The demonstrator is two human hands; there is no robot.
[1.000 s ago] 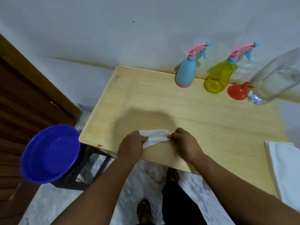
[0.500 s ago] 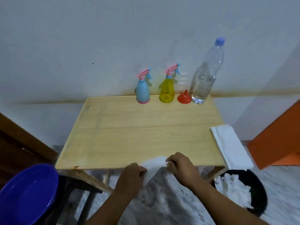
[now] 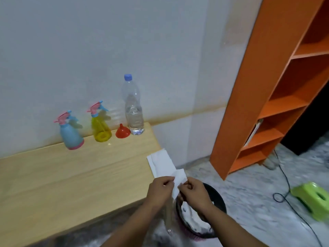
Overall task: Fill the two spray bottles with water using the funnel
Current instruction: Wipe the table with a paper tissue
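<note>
You held a white tissue [image 3: 178, 182] between both hands, out past the right edge of the table [image 3: 74, 177] and above a black bin [image 3: 218, 198]. Your left hand [image 3: 160, 188] pinched its left side between thumb and fingers; your right hand [image 3: 193, 190] was curled around its right side, though the fingertips were tucked under and I could not see just where they met the paper. The tissue was crumpled, and its lower end hung down between your wrists.

The bin sat on the floor below your right forearm, which covered much of it — only part of the rim and some white crumpled paper inside showed.

The task's things stood untouched in a row at the back of the table, against the wall: the blue sprayer [image 3: 71, 134] on the left, the yellow sprayer [image 3: 100, 128] next, then the red funnel [image 3: 122, 131] resting mouth down, then the water bottle [image 3: 133, 111] with its blue cap on. Water stood well up the bottle. Whether either sprayer held water I could not tell; both were blurred, each with a pink trigger head on.

A stack of tissues [image 3: 161, 163] lay at the table's right edge, its near end hidden behind the one you held. The table's left part was cut off by the frame. To the right stood an orange shelf [image 3: 267, 97], also cut off, with a green stool [image 3: 311, 198] and a black cable [image 3: 283, 195] on the floor — all smeared.
</note>
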